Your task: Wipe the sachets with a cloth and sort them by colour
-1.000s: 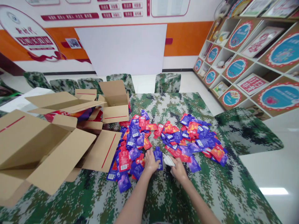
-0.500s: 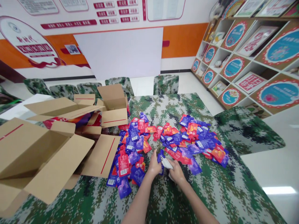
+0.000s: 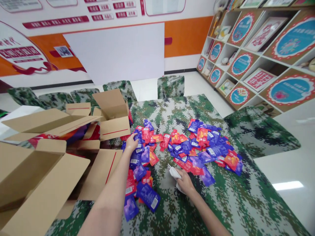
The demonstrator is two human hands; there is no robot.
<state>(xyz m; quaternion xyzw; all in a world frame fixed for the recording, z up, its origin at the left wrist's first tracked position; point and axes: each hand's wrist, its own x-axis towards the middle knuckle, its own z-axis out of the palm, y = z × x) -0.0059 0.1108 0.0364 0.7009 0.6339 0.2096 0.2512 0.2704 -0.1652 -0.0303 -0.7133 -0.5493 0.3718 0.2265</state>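
Note:
My left hand [image 3: 131,143] reaches over the upper left of the left pouch pile [image 3: 145,149], its fingers closed at the edge of a blue pouch [image 3: 138,136]. The fingers partly cover that pouch. Above the camouflage cloth, between the two piles, my right hand [image 3: 185,182] is closed around a crumpled white cloth [image 3: 174,172]. A second pile of blue and red spouted pouches [image 3: 206,147] lies beyond and to the right of it. Nearer to me, a blue pouch [image 3: 148,196] shows its barcode at the lower end of the left pile.
Open cardboard boxes [image 3: 46,183] crowd the left side, some with pouches inside. A smaller open box [image 3: 114,127] stands behind the left pile. Camouflage-covered chairs [image 3: 171,87] line the far side, and another chair [image 3: 261,134] is at the right. Shelves [image 3: 246,62] stand along the right wall.
My left hand has moved left and away from me, from beside the cloth to the left pile. The right hand stays near its place with the cloth. The view has shifted slightly.

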